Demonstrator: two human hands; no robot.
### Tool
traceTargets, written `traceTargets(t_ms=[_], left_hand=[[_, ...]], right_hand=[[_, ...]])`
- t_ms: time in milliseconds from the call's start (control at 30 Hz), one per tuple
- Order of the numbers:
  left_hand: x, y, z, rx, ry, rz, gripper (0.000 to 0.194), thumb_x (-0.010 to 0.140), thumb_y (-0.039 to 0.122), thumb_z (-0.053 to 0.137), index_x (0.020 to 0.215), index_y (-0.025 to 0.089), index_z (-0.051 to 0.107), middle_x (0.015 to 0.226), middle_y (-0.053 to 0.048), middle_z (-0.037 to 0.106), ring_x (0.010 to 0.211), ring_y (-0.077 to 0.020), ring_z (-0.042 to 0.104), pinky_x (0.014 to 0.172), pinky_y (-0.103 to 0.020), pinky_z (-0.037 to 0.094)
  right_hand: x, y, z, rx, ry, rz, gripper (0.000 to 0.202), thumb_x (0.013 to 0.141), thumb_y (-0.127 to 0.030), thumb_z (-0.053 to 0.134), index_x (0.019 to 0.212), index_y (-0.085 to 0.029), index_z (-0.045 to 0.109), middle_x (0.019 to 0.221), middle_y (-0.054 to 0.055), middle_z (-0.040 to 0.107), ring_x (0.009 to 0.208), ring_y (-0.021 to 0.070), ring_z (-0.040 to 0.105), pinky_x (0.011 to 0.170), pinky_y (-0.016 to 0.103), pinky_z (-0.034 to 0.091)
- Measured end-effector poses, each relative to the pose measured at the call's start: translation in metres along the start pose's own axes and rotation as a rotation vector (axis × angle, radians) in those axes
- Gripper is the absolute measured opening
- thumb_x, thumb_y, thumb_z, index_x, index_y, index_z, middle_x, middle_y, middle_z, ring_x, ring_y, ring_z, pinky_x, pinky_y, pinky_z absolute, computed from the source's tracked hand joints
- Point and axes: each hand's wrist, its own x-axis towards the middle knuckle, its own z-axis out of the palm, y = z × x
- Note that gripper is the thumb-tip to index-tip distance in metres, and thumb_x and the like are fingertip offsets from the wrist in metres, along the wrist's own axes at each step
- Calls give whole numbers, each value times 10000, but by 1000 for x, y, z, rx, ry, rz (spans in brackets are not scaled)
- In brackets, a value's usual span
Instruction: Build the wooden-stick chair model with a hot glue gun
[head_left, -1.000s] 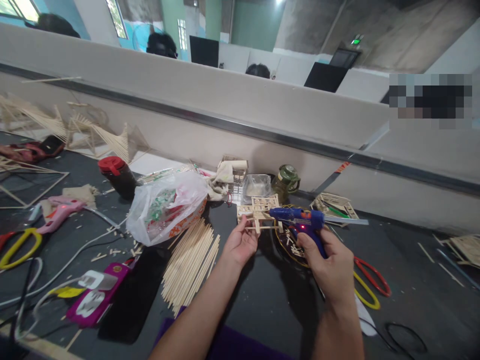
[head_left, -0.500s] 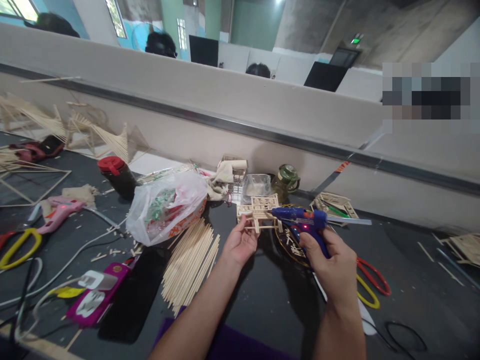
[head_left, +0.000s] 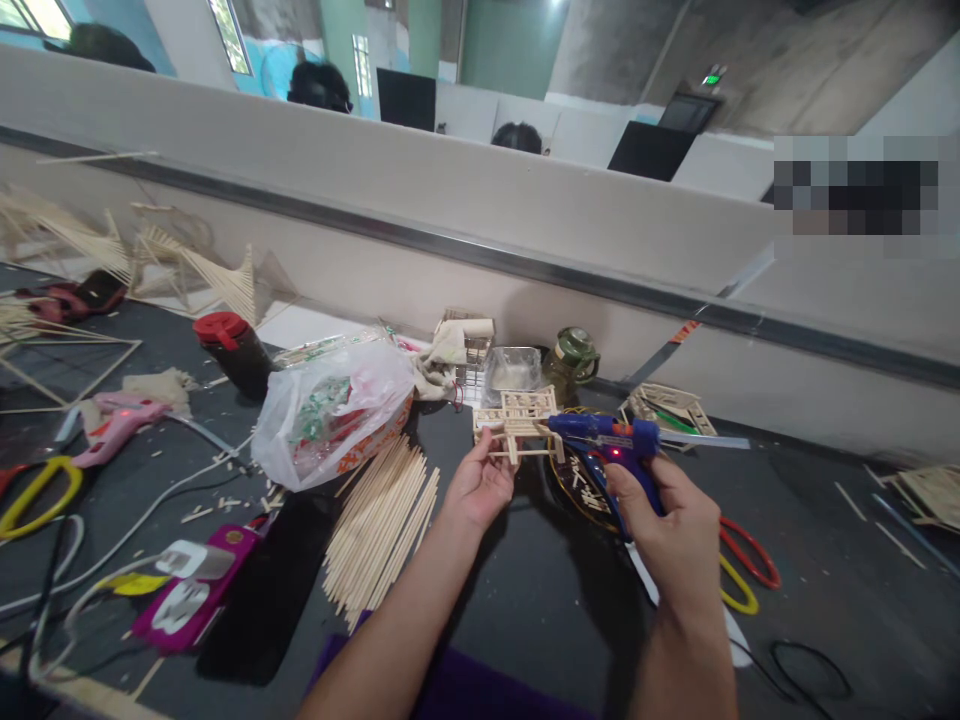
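My left hand [head_left: 482, 485] grips a small structure of wooden sticks [head_left: 525, 412] by its lower left side, holding it above the dark table. Wrapped round the handle of a blue glue gun [head_left: 634, 440] is my right hand [head_left: 667, 520]. The gun points left, and its tip is at the structure's right side; whether they touch I cannot tell. A clear glue stick [head_left: 712, 440] juts from the gun's back end. Left of my left forearm lies a pile of loose wooden sticks [head_left: 382, 530].
A plastic bag [head_left: 337, 410], a red-lidded bottle [head_left: 234, 355] and a green flask [head_left: 574, 355] stand toward the partition. Scissors [head_left: 750, 550] lie right of my right hand. A pink glue gun [head_left: 120, 425], power strip [head_left: 199, 590] and black phone [head_left: 266, 600] are left.
My right hand and the blue glue gun have shifted slightly to the right. My left hand and the stick structure stay almost in place.
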Motion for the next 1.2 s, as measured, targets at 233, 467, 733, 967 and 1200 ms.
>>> traceTargets(t_ms=[233,467,733,967,1200], left_hand=[[0,-2,2,6,22,29,207,958,214,494,848,90,617,771,-86,686,679,-156,698,539,-202,579],[-2,-1,3,7,21,14,211,962,232,487,892,88,625,799,-93,688,682,-152,698,531,-193,579],[-2,0,3,-2,13,-10,217,966,238,484,896,91,627,802,-93,687,702,-149,701,551,-193,587],[0,-1,2,2,7,1,217,967,239,485,904,88,628,803,-97,691,679,-144,696,534,-185,578],[-1,0,1,8,3,-5,212,963,236,490,922,85,633,821,-100,692,706,-147,700,560,-194,590]], right_hand=[[0,0,-2,-1,12,2,344,815,-504,641,853,-165,684,726,41,686,642,181,595,603,269,462],[-1,8,-2,2,10,29,353,808,-499,660,915,-164,697,768,43,700,650,179,591,609,276,467],[0,8,-6,5,17,48,352,802,-506,664,895,-168,696,765,39,688,648,175,579,593,268,456],[0,14,-6,6,17,74,340,807,-493,668,923,-174,687,789,33,682,653,167,566,610,272,453],[-1,20,-7,32,14,68,333,803,-516,673,850,-187,667,736,26,659,605,161,544,562,268,429]])
